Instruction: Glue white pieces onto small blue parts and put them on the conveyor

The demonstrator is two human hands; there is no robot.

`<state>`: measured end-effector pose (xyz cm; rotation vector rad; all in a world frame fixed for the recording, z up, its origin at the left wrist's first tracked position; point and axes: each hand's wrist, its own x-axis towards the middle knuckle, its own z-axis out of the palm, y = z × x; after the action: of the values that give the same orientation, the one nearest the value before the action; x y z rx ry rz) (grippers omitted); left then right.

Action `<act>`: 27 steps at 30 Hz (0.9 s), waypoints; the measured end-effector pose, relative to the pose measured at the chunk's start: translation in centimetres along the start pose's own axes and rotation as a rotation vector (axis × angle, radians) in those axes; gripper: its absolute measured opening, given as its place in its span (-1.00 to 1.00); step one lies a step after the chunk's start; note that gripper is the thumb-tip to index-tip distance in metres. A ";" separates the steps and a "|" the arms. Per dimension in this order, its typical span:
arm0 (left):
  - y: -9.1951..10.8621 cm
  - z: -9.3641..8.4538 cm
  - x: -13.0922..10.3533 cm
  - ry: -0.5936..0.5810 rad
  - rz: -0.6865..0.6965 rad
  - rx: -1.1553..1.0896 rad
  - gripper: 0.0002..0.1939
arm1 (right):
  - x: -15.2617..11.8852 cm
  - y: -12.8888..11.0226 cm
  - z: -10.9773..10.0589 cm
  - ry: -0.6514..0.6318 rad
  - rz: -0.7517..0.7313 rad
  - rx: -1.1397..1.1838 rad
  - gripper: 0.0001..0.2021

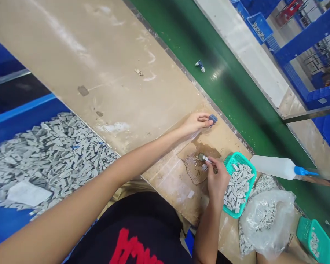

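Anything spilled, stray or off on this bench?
Yes. A wet patch darkens the bench under the right hand, beside the teal basket. A lone blue-and-white piece lies on the green belt, apart from everything else. The left hand pinches a blue part.

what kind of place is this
Most likely a factory assembly line. A green conveyor belt runs past the workbench, a blue bin holds heaps of small grey parts, and more blue crates are stacked behind.
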<state>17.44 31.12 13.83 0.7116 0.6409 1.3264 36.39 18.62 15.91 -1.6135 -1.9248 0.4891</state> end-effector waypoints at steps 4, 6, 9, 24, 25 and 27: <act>0.0 -0.1 0.0 -0.004 0.016 -0.021 -0.50 | 0.3 -0.7 -0.4 0.011 -0.041 -0.044 -0.81; 0.0 -0.2 0.0 -0.006 0.015 -0.011 -0.52 | 0.3 -0.9 -0.5 -0.008 0.005 -0.035 -0.80; 0.1 -0.2 -0.1 -0.006 0.012 -0.001 -0.54 | 0.2 -1.0 -0.6 -0.053 0.095 -0.007 -0.75; -0.1 -0.1 -0.1 0.036 -0.023 0.066 -0.58 | 0.1 -0.5 -0.1 -0.072 -0.105 -0.093 -0.77; -0.1 -0.1 -0.1 0.038 -0.016 0.076 -0.58 | 0.1 -0.5 -0.1 -0.077 -0.111 -0.096 -0.78; 0.0 -0.1 -0.1 0.036 -0.003 0.101 -0.58 | 0.1 -0.4 -0.1 -0.087 -0.118 -0.104 -0.78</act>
<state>17.34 31.02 13.71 0.7701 0.7418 1.3137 36.09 18.62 16.23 -1.5535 -2.1283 0.4233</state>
